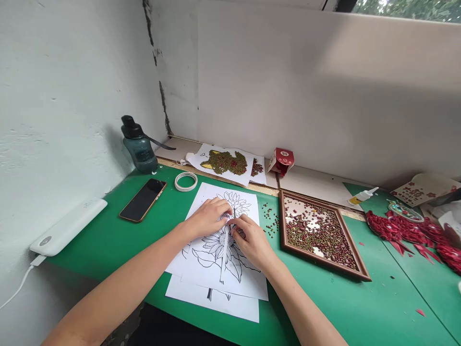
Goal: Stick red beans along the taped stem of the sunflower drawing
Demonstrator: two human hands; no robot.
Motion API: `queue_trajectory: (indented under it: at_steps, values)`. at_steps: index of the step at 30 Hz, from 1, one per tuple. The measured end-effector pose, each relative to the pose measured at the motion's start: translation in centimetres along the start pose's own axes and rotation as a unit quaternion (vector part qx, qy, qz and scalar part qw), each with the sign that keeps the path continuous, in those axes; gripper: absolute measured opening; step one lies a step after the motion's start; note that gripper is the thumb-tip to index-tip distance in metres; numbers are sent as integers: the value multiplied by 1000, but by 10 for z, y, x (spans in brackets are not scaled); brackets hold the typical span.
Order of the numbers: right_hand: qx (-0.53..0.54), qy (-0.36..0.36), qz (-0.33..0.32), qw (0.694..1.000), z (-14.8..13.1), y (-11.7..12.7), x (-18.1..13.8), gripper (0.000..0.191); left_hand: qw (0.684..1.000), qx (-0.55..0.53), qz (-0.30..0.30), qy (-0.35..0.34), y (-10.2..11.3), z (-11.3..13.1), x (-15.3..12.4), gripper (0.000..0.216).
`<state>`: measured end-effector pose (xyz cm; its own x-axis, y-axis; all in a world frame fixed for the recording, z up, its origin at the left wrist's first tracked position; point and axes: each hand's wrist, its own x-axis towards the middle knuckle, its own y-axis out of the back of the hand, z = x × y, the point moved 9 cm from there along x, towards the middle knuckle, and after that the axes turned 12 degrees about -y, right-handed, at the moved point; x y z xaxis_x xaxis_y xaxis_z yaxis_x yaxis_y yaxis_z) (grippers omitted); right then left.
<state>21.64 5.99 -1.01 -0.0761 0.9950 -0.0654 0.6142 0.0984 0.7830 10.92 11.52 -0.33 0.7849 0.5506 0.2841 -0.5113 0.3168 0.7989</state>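
Note:
Line-drawn sunflowers cover the white sheet (248, 285) that lies over other sheets (237, 307). My left hand (209, 217) rests over its upper part, thumb and fingers pinched together. Opposite it, my right hand (252, 242) is pinched too, its fingertips nearly touching those of the left. Between them is the top end of a narrow white strip (225, 246), which looks like tape and trails down across the lower flower. The fingertips partly cover the strip's end and the drawing beneath.
On the right, a brown-framed tray (324, 266) holds mixed beans, with loose beans (270, 218) beside it. A tape roll (186, 181), phone (143, 200) and bottle (139, 146) stand left. Behind lie a bean picture (226, 162), red box (283, 160) and glue bottle (362, 196).

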Motion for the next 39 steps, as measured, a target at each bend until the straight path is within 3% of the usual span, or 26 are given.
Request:
queue_trajectory:
  at_steps: [21, 28, 39]
  values:
    - [-54, 7, 42, 998, -4, -7, 2, 23, 1000, 5, 5, -8, -1, -1, -1, 15]
    - [-107, -15, 78, 991, -1, -12, 7, 19, 1000, 8, 6, -5, -3, -3, -1, 16]
    - [-129, -34, 77, 988, 0, -13, 11, 19, 1000, 15, -13, 0, -6, -1, 0, 14]
